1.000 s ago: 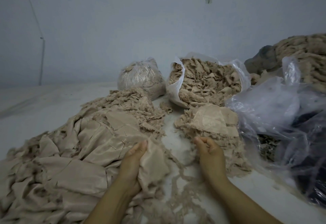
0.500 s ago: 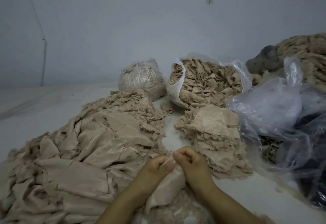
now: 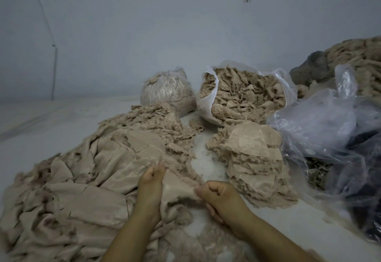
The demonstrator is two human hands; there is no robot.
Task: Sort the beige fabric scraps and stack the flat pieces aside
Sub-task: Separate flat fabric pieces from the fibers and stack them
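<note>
A beige fabric scrap (image 3: 178, 189) is stretched between both hands at the front centre. My left hand (image 3: 151, 183) pinches its upper left edge, and my right hand (image 3: 218, 196) grips its right edge with curled fingers. A big loose heap of beige pieces (image 3: 82, 179) spreads to the left. To the right of the hands stands a stack of flat beige pieces (image 3: 251, 152). Frayed fluffy offcuts (image 3: 156, 119) lie behind the heap.
An open white plastic bag (image 3: 206, 105) full of beige scraps stands at the back centre, a tied clear bag (image 3: 167, 90) to its left. Crumpled clear plastic bags (image 3: 334, 129) crowd the right side. A further beige pile (image 3: 358, 59) rises at the far right. A grey wall (image 3: 144, 24) closes the back.
The hands, which met close together over the scrap half a second ago, have drawn apart and spread the piece between them. One second ago the right hand was off the scrap.
</note>
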